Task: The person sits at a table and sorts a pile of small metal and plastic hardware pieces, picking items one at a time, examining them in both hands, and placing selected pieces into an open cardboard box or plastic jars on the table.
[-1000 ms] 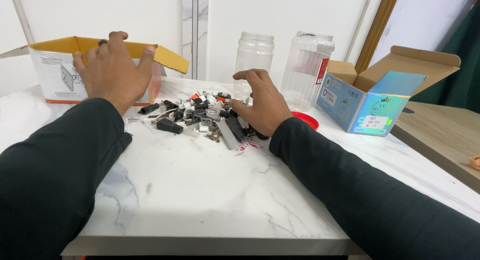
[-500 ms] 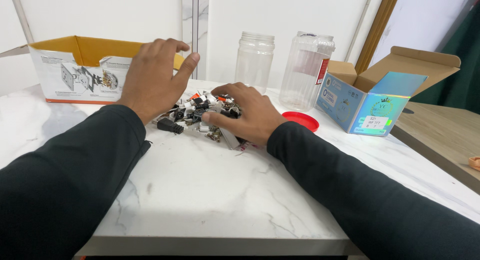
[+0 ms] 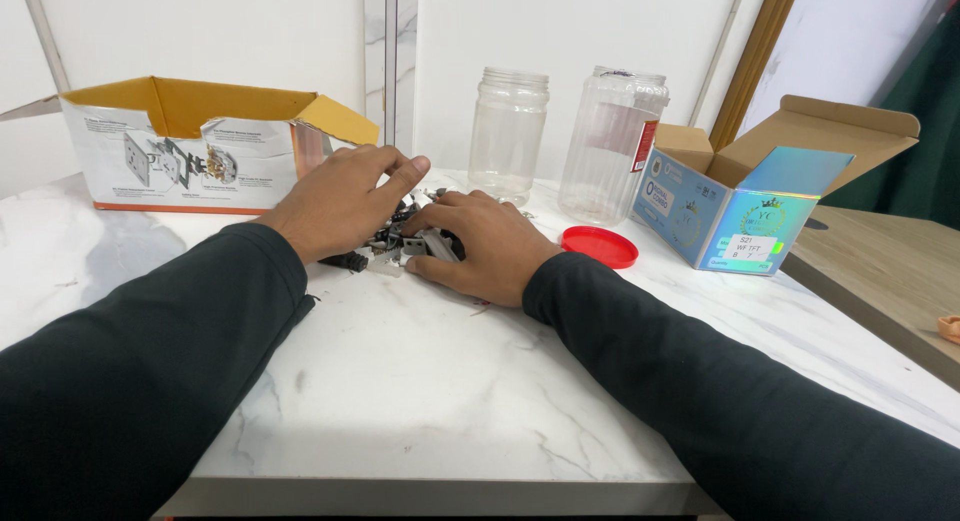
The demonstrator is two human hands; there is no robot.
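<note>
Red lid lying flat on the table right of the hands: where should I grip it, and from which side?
Judging by its pose, take the red lid by its rim, coming from above with fingers on opposite edges. It lies flat and low on the marble table, so there is little side wall to catch. The near-right side looks open; the labelled clear jar stands just behind, and the right hand is on its left.

White marble-veined table (image 3: 400,381), grey streaks across top. On it: open white-and-orange carton (image 3: 190,146) at far left; heap of small dark parts (image 3: 400,241) mid-table, both hands pressed on it; two clear lidless jars (image 3: 510,131) at back; red lid (image 3: 599,247) flat beside; open blue box (image 3: 735,201) at right edge.
</note>
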